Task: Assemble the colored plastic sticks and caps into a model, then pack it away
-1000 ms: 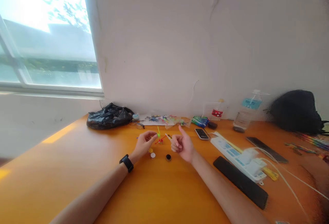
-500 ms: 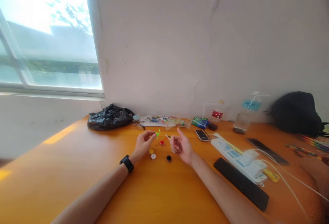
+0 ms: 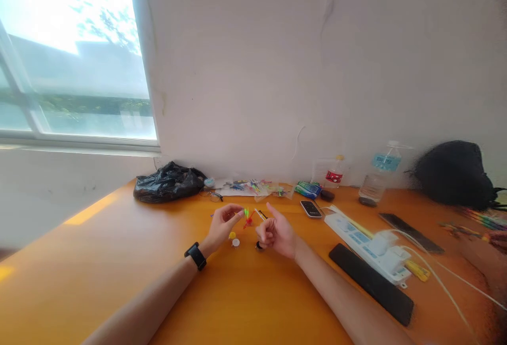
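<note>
My left hand (image 3: 225,224) pinches a small bright green plastic piece (image 3: 246,212) between thumb and fingertips. My right hand (image 3: 279,230) has its fingers curled and its thumb raised. A slender white-and-dark stick-like piece (image 3: 260,214) pokes out from those fingers; its exact kind is too small to tell. Between the two hands lies a red piece (image 3: 249,222) with a thin stem. Closer to me on the table are a yellow round piece (image 3: 232,235) and a white round piece (image 3: 236,243). A black round piece (image 3: 259,246) is partly covered by my right hand.
Along the wall stand a black plastic bag (image 3: 168,182), glasses (image 3: 216,196), bags of small colourful parts (image 3: 253,185) and bottles (image 3: 374,181). To the right lie a power strip (image 3: 362,242) with cables, a black slab (image 3: 370,282) and a small white-edged device (image 3: 311,208).
My left hand has brought the green piece slightly lower and to the right, over the red piece. My right hand has tilted and come down a little, now partly covering the black round piece.
</note>
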`<state>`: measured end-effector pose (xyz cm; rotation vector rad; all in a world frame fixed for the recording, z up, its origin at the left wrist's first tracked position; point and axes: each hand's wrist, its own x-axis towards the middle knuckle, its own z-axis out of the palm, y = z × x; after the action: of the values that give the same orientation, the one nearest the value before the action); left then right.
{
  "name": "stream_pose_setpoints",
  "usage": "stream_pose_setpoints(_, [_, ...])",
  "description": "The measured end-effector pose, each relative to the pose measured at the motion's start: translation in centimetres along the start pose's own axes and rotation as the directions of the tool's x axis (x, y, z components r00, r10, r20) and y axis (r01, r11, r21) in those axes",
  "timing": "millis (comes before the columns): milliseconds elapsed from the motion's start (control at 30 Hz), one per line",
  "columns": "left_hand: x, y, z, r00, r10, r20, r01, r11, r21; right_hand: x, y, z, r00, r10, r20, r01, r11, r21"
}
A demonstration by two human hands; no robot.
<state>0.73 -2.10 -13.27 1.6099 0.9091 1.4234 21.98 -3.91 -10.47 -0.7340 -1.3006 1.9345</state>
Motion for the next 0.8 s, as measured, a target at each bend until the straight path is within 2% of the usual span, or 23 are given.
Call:
stream_pose_setpoints(67, [0.1,-0.2,-0.1,1.0,-0.001,-0.018,0.002,1.0,0.02,-0.5,-0.6,0.1,0.992,-0.056,0.115,0.054,0.998,0.026])
stream_pose_setpoints(167, [0.4,-0.9,-0.3,0.999,-0.016,-0.041,0.018,0.998,0.067,-0.9,-1.2,0.0,0.983,-0.157,0.099,0.152,0.987,0.057])
stream_pose_setpoints(367, [0.8,-2.4,-0.7,0.997,-0.059,-0.051,0.067,0.983,0.17,-0.4,-0.6,-0.4,0.994,-0.107,0.002,0.107,0.993,0.046])
stream_pose_setpoints(800, [0.8,-2.6,-0.5,0.998,-0.024,-0.063,0.032,0.991,0.131,0.1,-0.3,-0.6,0.994,-0.069,-0.084,0.073,0.996,0.048])
